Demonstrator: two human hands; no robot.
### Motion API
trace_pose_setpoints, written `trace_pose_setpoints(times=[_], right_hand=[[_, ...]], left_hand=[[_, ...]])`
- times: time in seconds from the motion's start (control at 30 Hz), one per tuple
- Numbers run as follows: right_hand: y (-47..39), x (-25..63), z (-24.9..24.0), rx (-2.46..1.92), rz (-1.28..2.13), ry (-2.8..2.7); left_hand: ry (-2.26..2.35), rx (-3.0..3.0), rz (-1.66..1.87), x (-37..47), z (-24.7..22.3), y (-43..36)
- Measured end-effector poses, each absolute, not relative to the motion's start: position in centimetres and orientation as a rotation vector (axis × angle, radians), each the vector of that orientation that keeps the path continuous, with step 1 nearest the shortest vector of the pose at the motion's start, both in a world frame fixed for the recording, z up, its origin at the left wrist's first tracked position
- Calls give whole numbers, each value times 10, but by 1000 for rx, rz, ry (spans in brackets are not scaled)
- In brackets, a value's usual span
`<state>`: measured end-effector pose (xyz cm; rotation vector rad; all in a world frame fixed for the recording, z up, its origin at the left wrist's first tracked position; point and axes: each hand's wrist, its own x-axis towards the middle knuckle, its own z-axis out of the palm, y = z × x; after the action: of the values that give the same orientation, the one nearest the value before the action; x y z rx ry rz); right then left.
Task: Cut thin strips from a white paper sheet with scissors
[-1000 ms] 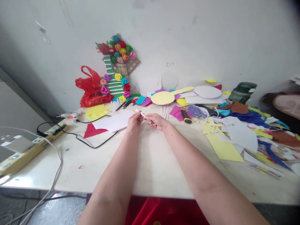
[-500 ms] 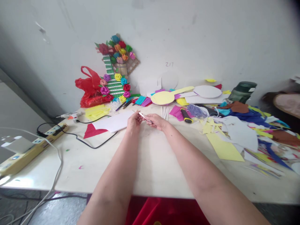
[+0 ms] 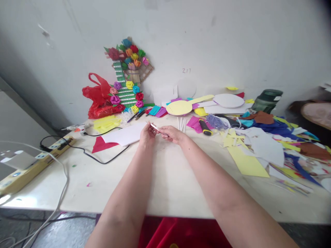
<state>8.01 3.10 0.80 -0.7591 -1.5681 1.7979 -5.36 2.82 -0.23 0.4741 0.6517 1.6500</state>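
Note:
Both my hands meet over the middle of the table, fingers closed around a thin white stick (image 3: 154,127), which looks like rolled paper. My left hand (image 3: 148,133) pinches it near its far-left end. From the right, my right hand (image 3: 170,133) grips the other end, where a darker bit shows between the fingers; what that is, I cannot make out. Just left of my left hand lies a white sheet (image 3: 126,134) over a piece of red paper (image 3: 103,144). Several white sticks (image 3: 182,124) lie right behind my right hand.
A yellow paddle-shaped cutout (image 3: 179,107) and a white one (image 3: 229,100) lie at the back. Paper scraps (image 3: 267,144) cover the right side, near a yellow-black cutter (image 3: 205,127) and a green bottle (image 3: 267,100). Paper-flower decorations (image 3: 126,96), a red bag (image 3: 99,98) and a power strip (image 3: 55,148) stand left.
The white stick has turned slightly and shifted a little left between my fingers. My hands stay almost in the same place.

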Motion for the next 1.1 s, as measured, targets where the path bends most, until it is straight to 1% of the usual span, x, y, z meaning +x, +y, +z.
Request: trace_pose_setpoints(times=[0.17,0.4,0.67,0.97,1.1], right_hand=[[28,77,11,-714,1852,-1571],[28,77,9,-754,1762,-1470],[29,80,11,-774,1840,-1418],[29,80,9,-807,1764,-1485],[28,78,10,-880,1676,-1507]], left_hand=[[561,394,1664,-52,0,27],[684,627,1639,-47,-7,31],[801,681,1776,-53,-13,34],[795,752,1724,-47,-6,28],[844,714,1757,-47,-2,27]])
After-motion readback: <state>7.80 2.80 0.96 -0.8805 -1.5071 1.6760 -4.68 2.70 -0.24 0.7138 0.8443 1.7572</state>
